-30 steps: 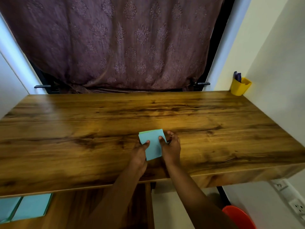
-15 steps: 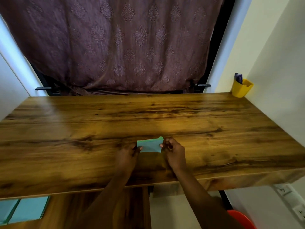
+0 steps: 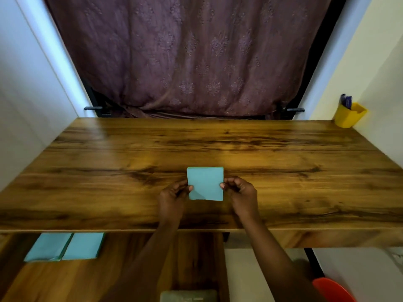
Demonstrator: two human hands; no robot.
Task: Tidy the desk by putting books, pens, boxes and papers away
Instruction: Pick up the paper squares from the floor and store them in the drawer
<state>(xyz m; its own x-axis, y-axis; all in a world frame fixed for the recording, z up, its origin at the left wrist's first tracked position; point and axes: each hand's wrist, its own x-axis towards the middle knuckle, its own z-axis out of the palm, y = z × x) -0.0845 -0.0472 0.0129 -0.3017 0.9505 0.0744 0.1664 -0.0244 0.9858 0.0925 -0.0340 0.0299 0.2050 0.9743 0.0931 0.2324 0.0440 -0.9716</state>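
- Grey-green object [image 3: 188, 295]: at the nearest edge, centre, partly cut off; kind unclear.
- Red-orange rounded item [image 3: 331, 290]: near right corner, below table level, partly cut off.
- Teal pads [image 3: 65, 246]: two, flat and side by side, on a lower wooden surface [image 3: 54, 280] under the table's near left edge.
- Left hand [image 3: 172, 197]: over the near middle of the table, thumb and curled fingers pinching the left edge of the square teal paper stack.
- Right hand [image 3: 242, 192]: thumb and curled fingers pinching the same stack's right edge.
- Square teal paper stack [image 3: 206, 184]: held between both hands at near centre; whether it touches the wood cannot be told.
- Table [image 3: 109, 171]: dark-grained wood, wide.
- Yellow holder [image 3: 349, 115]: far right corner, against the wall.
- Pens [image 3: 346, 101]: dark, standing in the holder.
- Curtain [image 3: 185, 51]: patterned mauve, hanging behind the far edge.
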